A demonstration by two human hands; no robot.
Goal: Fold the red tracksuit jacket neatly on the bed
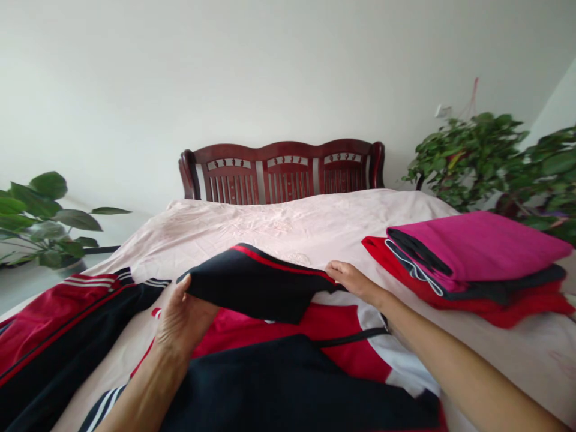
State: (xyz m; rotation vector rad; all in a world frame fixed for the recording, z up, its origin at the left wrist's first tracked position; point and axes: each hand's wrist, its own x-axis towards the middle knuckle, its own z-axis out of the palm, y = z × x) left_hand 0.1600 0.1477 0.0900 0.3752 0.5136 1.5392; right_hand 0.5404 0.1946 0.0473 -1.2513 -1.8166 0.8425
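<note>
A navy, red and white sports jacket (pixel 288 336) lies spread on the bed in front of me. Its far part, navy with a red stripe (pixel 256 282), is lifted and folded back toward me. My left hand (pixel 182 318) grips the left edge of that lifted fold, fingers closed under the cloth. My right hand (pixel 348 279) pinches the fold's right corner.
A pale pink sheet (pixel 279 228) covers the bed, with a dark red wooden headboard (pixel 283 171) behind. A stack of folded clothes, magenta on top (pixel 472 243), sits at the right. Another red and navy garment (pixel 54 324) lies at the left. Potted plants (pixel 486 156) flank the bed.
</note>
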